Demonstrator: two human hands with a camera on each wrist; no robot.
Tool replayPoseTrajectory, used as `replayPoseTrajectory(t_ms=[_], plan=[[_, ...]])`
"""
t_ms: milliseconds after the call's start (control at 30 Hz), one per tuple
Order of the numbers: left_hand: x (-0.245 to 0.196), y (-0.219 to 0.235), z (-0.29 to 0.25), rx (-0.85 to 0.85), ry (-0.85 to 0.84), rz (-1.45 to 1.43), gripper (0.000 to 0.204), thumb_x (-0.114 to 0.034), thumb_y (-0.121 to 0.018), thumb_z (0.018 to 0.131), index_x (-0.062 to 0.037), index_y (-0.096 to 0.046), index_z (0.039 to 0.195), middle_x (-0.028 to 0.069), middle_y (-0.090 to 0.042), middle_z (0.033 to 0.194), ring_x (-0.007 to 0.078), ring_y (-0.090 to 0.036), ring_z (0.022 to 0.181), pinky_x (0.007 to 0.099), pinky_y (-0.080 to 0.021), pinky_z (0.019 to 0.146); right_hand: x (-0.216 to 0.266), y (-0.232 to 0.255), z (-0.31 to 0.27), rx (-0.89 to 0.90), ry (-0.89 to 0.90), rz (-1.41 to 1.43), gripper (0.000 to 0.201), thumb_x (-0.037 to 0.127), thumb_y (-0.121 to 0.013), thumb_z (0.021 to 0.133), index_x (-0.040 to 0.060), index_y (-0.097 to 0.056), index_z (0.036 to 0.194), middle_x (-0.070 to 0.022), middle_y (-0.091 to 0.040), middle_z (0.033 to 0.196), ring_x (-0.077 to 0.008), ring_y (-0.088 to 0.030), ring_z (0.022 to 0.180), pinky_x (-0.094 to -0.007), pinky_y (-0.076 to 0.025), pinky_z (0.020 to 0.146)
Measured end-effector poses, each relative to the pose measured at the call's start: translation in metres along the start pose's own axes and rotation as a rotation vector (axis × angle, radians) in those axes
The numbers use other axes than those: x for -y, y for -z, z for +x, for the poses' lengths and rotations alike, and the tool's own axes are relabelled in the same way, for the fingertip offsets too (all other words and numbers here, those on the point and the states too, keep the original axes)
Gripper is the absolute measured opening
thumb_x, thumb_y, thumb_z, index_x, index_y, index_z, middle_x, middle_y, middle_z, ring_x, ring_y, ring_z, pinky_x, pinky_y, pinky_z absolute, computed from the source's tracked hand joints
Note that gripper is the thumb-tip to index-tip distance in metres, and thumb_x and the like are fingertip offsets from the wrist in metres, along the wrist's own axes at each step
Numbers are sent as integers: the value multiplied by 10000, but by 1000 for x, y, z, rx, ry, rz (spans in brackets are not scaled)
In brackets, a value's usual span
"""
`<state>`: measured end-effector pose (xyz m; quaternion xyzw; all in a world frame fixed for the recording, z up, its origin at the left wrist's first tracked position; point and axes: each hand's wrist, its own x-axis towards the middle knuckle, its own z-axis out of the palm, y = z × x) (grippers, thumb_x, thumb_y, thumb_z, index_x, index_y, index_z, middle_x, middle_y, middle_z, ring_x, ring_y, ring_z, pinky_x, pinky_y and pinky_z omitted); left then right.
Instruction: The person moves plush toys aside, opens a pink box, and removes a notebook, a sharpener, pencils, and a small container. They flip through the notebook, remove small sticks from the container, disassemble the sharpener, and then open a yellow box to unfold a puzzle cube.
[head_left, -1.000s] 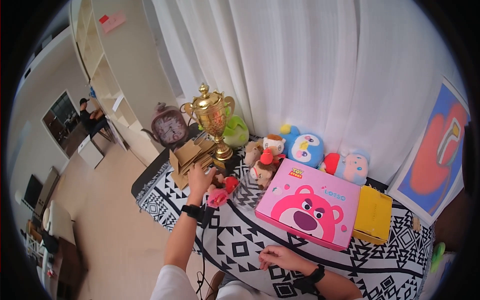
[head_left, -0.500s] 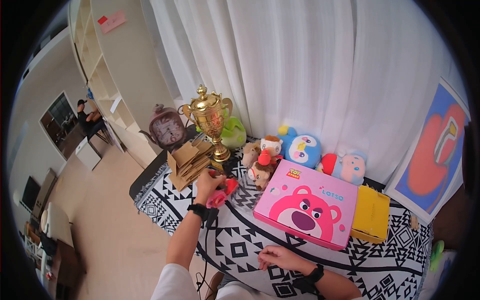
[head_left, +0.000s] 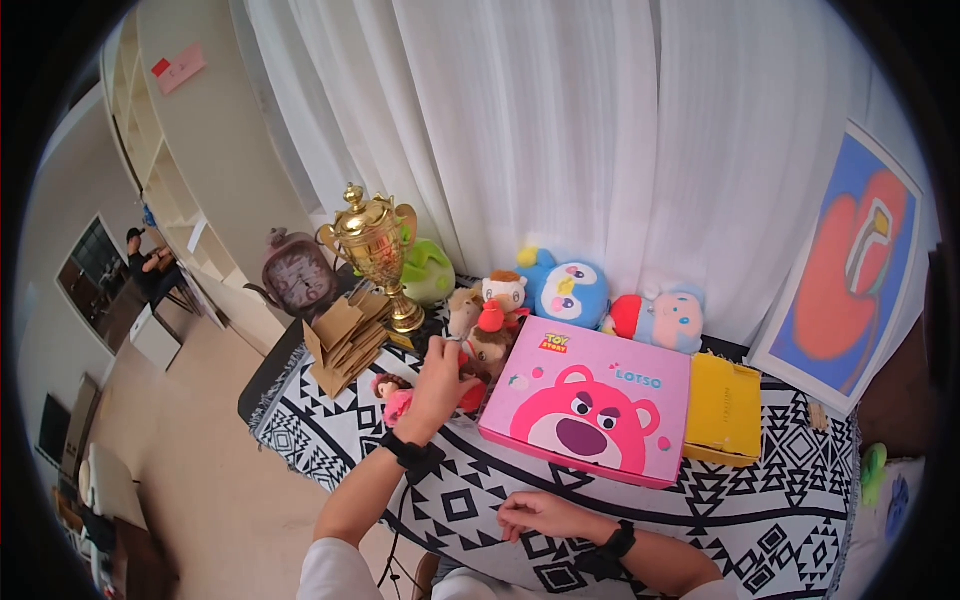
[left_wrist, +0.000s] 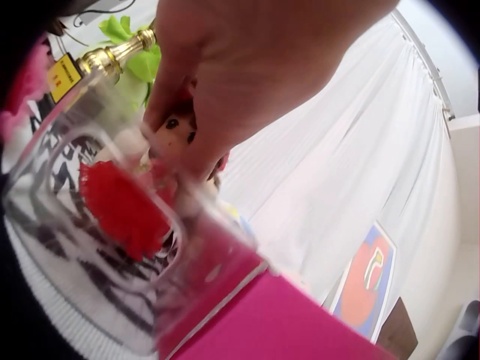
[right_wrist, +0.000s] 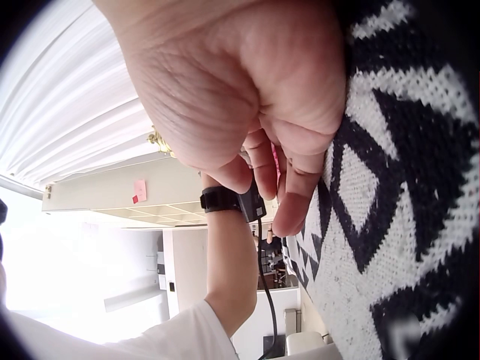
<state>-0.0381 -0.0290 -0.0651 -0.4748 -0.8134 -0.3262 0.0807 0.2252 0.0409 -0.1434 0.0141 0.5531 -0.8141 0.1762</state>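
My left hand point(head_left: 438, 385) pinches a small doll in a red frilly dress point(left_wrist: 124, 210), thumb and fingers around its head. A clear plastic container point(left_wrist: 161, 251) overlaps the red dress in the left wrist view, right beside a pink box point(head_left: 590, 410). Left of that hand in the head view, a second doll in a pink dress point(head_left: 397, 402) lies on the patterned cloth point(head_left: 460, 503). My right hand point(head_left: 545, 515) rests on the cloth near the front edge, holding nothing, its fingers loosely curled.
Folded cardboard pieces point(head_left: 345, 340), a gold trophy point(head_left: 375, 245) and a clock point(head_left: 298, 275) stand at the left. Several plush toys, including a blue one point(head_left: 572, 295), sit along the curtain point(head_left: 560, 120). A yellow box point(head_left: 724, 410) adjoins the pink box; a picture point(head_left: 845, 270) leans at the right.
My left hand has moved from beside the cardboard pieces toward the pink box, taking the red-dressed doll with it. The pink-dressed doll stays behind. The head view has shifted; the right hand stays put.
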Motion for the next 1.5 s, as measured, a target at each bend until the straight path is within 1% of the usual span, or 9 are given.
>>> replayPoseTrajectory(t_ms=[200,467,633,767,833,967,1033,1333,1500], plan=[[-2,-18,-4,103,-44,123,624,-83,-814,665,16,-452,1163,200,-461,1097,409,-536,1019,424,-500,808,3,-3,-1,0,11,16,238,184,-509,1018,-48,-550,1048,-104,-609,962,-183,-659,850,-298,-559,765],[-8,12,-21,-219,-131,94,834,-224,-861,656,18,-431,1328,213,-468,1256,389,-475,1112,458,-397,981,5,-3,-1,1,-6,0,229,171,-516,1014,-54,-548,1043,-105,-607,958,-187,-661,857,-298,-559,761],[76,32,-44,-380,596,215,637,-243,-786,761,41,-499,1254,279,-478,1249,436,-546,1071,403,-465,917,6,-3,-1,-2,2,10,195,133,-522,1003,-56,-547,1044,-115,-611,960,-194,-664,866,-301,-557,761],[151,13,-55,2,499,70,492,-229,-785,760,56,-577,1103,231,-658,1035,316,-641,972,360,-515,804,9,-4,-2,-7,14,-13,187,124,-527,998,-57,-548,1041,-115,-615,956,-195,-665,866,-302,-556,762],[156,10,-54,-62,541,-202,451,-213,-795,755,52,-593,1059,168,-703,928,232,-661,899,319,-517,774,8,-5,-2,-12,20,-17,190,128,-523,1001,-57,-548,1042,-113,-616,956,-193,-664,863,-300,-554,763],[110,29,-49,-318,531,-370,427,-149,-809,712,35,-588,1029,147,-656,915,281,-652,843,332,-515,775,10,-3,0,-20,2,-20,192,132,-522,1003,-54,-550,1040,-111,-615,955,-191,-662,861,-298,-554,763],[63,52,-42,-679,221,-91,467,-81,-809,695,17,-554,1074,145,-569,999,286,-589,940,354,-482,831,7,-4,-1,-13,13,-36,192,135,-520,1005,-52,-549,1040,-111,-614,959,-188,-661,859,-296,-553,762],[-5,18,-39,-94,12,-71,588,-52,-819,690,-70,-526,1199,148,-467,1190,341,-610,947,391,-536,770,7,-5,-1,-39,-2,-26,216,167,-509,1018,-45,-550,1035,-115,-615,959,-196,-666,848,-295,-555,758],[-16,5,-32,-202,6,-24,468,-145,-762,775,-79,-521,1171,160,-468,1173,383,-616,904,425,-526,767,4,-3,0,-73,-14,-65,217,166,-511,1018,-46,-554,1035,-131,-643,928,-202,-673,838,-295,-553,740]])
